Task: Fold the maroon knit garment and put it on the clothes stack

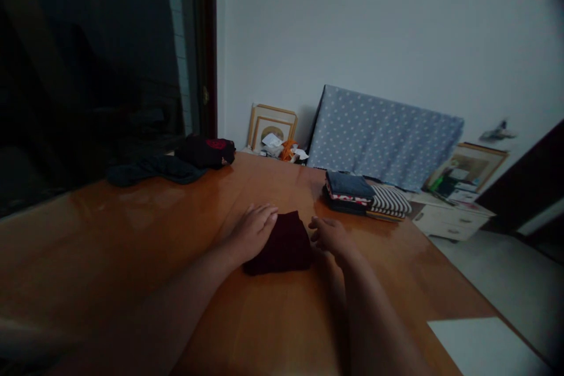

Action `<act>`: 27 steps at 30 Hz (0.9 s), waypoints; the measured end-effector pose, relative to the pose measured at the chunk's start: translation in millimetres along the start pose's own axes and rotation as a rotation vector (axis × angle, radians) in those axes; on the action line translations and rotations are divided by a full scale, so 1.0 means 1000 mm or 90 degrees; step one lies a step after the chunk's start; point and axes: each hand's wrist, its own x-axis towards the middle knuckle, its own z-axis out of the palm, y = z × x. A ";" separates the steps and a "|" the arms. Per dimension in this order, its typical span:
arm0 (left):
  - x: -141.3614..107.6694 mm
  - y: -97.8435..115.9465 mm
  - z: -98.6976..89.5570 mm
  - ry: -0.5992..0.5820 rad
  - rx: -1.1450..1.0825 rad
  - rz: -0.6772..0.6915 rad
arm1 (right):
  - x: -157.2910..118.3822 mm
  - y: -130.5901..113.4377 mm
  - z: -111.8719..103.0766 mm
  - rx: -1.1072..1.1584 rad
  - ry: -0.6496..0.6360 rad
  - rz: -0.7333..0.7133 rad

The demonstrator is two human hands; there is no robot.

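A dark maroon folded garment lies flat on the wooden table in front of me. My left hand rests over its left edge, fingers stretched out and pointing away from me. Just off the garment's right side is my right hand, its fingers loosely bent and apart, with nothing visible in them. The garment's far left edge is partly covered by my left hand.
Folded clothes are stacked at the table's far right, beside a striped folded garment. Loose dark clothing lies at the far left. White paper sits near right. Behind stand a dotted cloth cover and a white drawer cabinet.
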 end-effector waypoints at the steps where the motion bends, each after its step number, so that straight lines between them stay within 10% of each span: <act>1: -0.001 0.002 0.001 -0.041 0.043 0.012 | -0.002 -0.001 0.002 -0.023 -0.014 -0.004; 7: -0.004 0.006 -0.004 -0.215 0.184 0.020 | -0.009 -0.003 0.011 0.027 -0.169 -0.097; 17: -0.006 0.005 -0.014 -0.288 0.229 0.094 | 0.000 0.006 0.013 0.148 -0.204 -0.091; 27: -0.002 0.005 -0.011 -0.076 0.143 0.145 | 0.006 0.004 -0.011 0.008 -0.062 -0.024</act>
